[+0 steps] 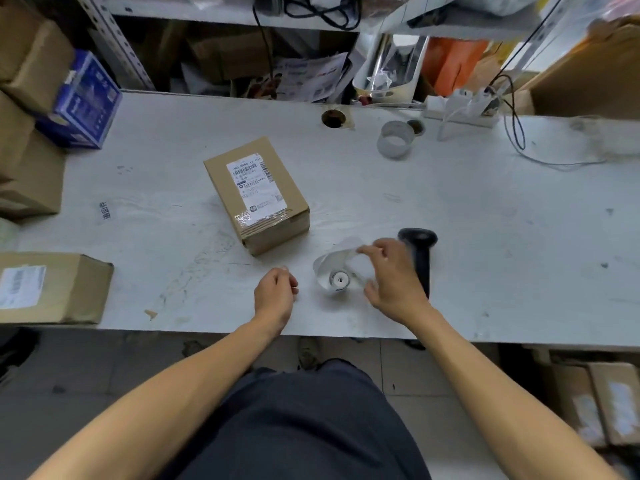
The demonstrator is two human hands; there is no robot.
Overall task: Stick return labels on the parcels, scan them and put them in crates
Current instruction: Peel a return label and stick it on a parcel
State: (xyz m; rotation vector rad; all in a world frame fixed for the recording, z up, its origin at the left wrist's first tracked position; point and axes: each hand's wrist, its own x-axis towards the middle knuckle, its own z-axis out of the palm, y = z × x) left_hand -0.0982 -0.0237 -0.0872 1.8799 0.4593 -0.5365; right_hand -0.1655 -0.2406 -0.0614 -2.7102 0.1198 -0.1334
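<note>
Currently your right hand pinches the label strip; the parcel lies forward-left, nearer your loosely curled, empty left hand.

1. The desk lies bare across its right half; only a thin cable loops over the far right part.
2. The cardboard parcel stands mid-desk, with open surface on all sides of it.
3. Near the front edge, the label roll and the black scanner lie close together, with the right hand over the gap between them.
4. The left hand sits just left of the roll, with bare desk further left.
5. A second box blocks the front left corner; stacked boxes wall off the left end.
6. A tape ring and a power strip crowd the far edge, beside a cable hole.
</note>
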